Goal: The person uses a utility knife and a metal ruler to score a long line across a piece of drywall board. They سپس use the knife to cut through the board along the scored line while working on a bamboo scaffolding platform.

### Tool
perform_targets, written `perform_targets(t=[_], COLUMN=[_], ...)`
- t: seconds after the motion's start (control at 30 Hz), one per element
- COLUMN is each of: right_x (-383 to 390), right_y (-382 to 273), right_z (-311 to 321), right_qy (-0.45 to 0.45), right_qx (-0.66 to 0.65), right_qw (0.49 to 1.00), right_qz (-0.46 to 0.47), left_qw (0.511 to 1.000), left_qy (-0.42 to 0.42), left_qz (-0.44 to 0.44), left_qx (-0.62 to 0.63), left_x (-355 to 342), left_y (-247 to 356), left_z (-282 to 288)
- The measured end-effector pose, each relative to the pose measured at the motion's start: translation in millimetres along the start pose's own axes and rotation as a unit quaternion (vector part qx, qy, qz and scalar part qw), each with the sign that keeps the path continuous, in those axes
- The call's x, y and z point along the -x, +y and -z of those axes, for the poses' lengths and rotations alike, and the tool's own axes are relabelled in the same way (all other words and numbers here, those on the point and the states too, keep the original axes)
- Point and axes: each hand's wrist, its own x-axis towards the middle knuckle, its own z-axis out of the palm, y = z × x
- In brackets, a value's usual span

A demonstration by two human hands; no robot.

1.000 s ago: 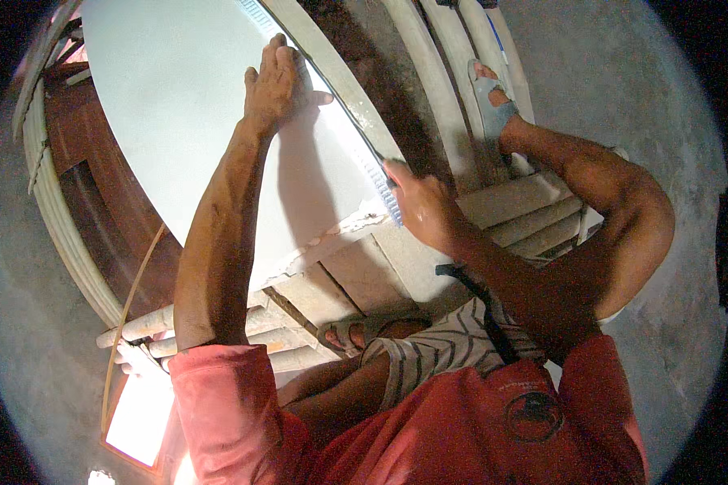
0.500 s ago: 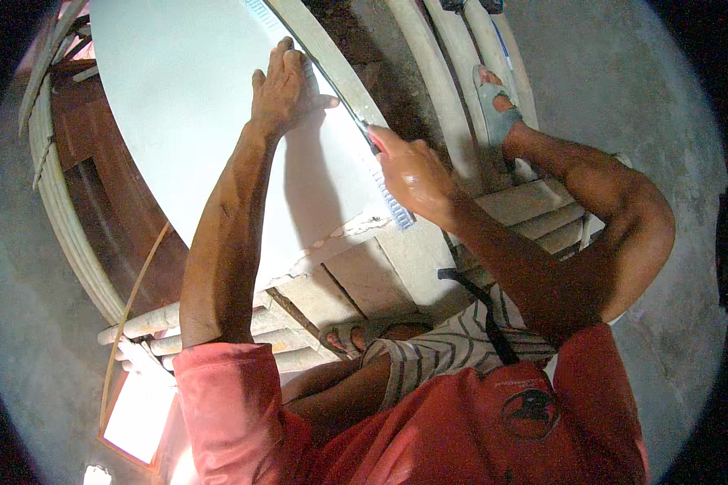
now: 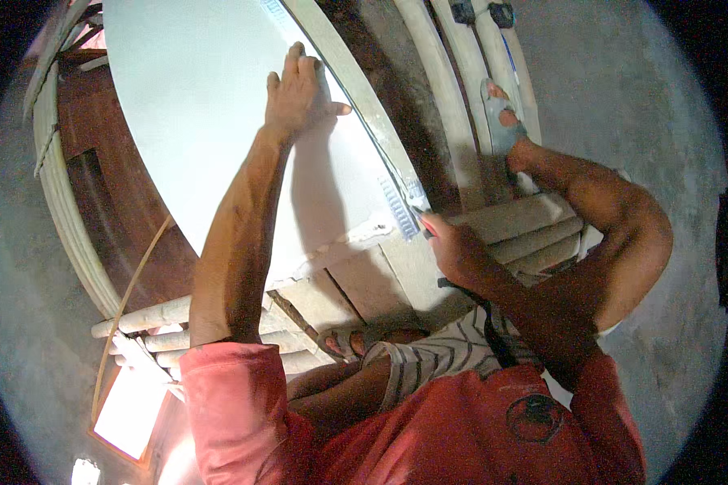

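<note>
A large white board (image 3: 194,121) lies in front of me, its near edge broken and ragged. My left hand (image 3: 299,89) is pressed on the board near its right edge, fingers stretched out and thumb spread to the right. Along that edge lies a straight strip with pale blue markings (image 3: 398,212), like a long ruler; glare blurs its middle. My right hand (image 3: 461,255) is closed round a red-handled cutter knife (image 3: 430,226), mostly hidden in the fist. The knife's tip is beside the strip's near end, at the board's lower right corner.
Wooden planks (image 3: 364,283) lie under the board's near end. Pale poles (image 3: 437,97) run along the right, with my sandalled foot (image 3: 501,117) on them. More poles (image 3: 154,319) cross at the left. A bright panel (image 3: 129,412) stands low on the left.
My right hand has drawn the cutter knife toward me and slightly right, down along the strip to its near end. My left hand stays on the board, slightly shifted in view.
</note>
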Motion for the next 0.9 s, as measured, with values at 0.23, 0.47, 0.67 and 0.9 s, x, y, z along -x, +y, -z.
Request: perform_targets(t=[0.23, 0.47, 0.67, 0.9], right_x=[-112, -206, -211, -201], right_y=[-75, -150, -161, -155], right_z=[67, 103, 101, 107], right_qy=[0.217, 0.236, 0.193, 0.138], right_qx=[-0.112, -0.051, -0.015, 0.022], right_qw=[0.955, 0.959, 0.972, 0.979], right_qz=[0.166, 0.147, 0.135, 0.145], left_qw=[0.998, 0.999, 0.999, 1.0], left_qy=[0.032, -0.006, -0.013, 0.013], left_qz=[-0.026, 0.029, 0.02, -0.003], left_qx=[0.05, 0.031, 0.024, 0.025], left_x=[2, 4, 4, 6], left_y=[-4, 9, 6, -1], left_z=[4, 16, 15, 7])
